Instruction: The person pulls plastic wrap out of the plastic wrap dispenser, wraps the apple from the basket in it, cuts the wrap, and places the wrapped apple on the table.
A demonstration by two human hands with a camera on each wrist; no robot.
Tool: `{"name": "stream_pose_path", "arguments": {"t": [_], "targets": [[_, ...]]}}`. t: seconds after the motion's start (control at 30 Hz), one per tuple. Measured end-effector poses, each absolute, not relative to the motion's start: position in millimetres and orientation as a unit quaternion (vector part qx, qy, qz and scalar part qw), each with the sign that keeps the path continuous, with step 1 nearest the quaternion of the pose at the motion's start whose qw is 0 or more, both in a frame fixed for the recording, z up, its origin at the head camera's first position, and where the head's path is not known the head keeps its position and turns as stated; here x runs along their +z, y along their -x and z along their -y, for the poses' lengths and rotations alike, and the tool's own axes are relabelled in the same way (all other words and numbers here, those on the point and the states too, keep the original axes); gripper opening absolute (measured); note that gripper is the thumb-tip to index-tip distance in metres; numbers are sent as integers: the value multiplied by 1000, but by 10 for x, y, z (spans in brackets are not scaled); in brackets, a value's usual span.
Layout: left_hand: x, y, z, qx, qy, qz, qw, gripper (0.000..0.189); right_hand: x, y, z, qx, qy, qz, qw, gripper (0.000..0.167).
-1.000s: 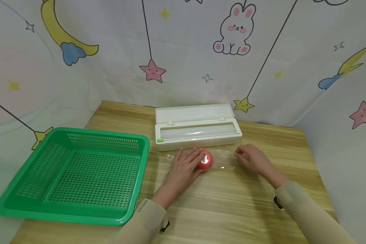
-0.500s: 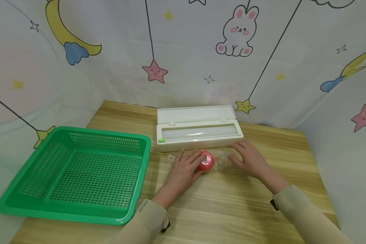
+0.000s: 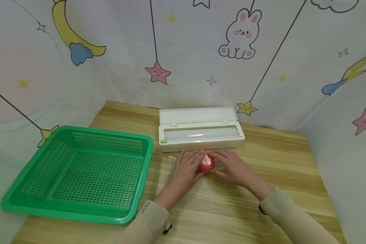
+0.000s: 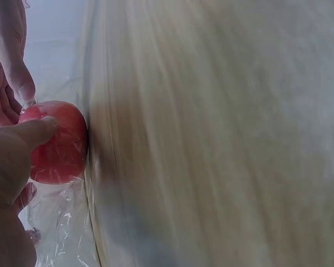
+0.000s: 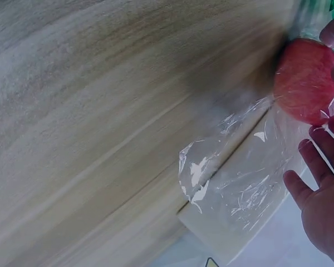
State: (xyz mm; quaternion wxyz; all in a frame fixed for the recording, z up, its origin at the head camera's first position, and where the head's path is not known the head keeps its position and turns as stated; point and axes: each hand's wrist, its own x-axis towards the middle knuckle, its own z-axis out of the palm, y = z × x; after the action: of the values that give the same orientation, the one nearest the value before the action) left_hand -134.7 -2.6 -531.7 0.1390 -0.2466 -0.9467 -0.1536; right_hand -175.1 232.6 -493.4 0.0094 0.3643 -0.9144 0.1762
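A round red fruit (image 3: 206,163), which looks like an apple, sits on the wooden table under clear cling film. My left hand (image 3: 184,171) holds it from the left, thumb in front and fingers over the far side; the left wrist view shows the thumb on the film-covered apple (image 4: 58,147). From the right, my right hand (image 3: 235,169) touches it with index finger and thumb. Its other fingers (image 5: 317,158) look outstretched and spread in the right wrist view. Loose crinkled film (image 5: 250,186) trails away from the apple.
Behind the hands stands a white cling film box (image 3: 201,145), lid raised, with a film roll (image 3: 201,133) inside and a green slider (image 3: 163,141). A green plastic basket (image 3: 150,159) stands to the left. Patterned cloth (image 3: 198,47) covers the walls around the table (image 3: 280,159).
My right hand has come left from the loose end of the film to the apple, its fingers parting on the way. The left hand stays on the apple.
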Motion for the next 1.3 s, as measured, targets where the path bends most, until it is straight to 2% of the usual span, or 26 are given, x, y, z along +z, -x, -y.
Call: {"name": "stream_pose_path", "arguments": {"t": [0.27,0.63,0.87,1.1,1.3], "targets": [[-5292,1351,8,-162,242,947,137,72,-4955,1766,-2305,185,-356,916,4,70],[-5207,1344,26,-127,243,952,136,71,-4920,1768,-2290,175,-349,920,3,70],[-5233,1285,98,-178,220,942,183,64,-4895,1765,-2291,168,-359,918,17,70],[-5298,1232,195,-247,146,924,253,63,-4808,1795,-2286,176,-364,914,27,70],[-5403,1222,263,-297,88,914,263,70,-4757,1830,-2259,176,-365,913,33,67]]}}
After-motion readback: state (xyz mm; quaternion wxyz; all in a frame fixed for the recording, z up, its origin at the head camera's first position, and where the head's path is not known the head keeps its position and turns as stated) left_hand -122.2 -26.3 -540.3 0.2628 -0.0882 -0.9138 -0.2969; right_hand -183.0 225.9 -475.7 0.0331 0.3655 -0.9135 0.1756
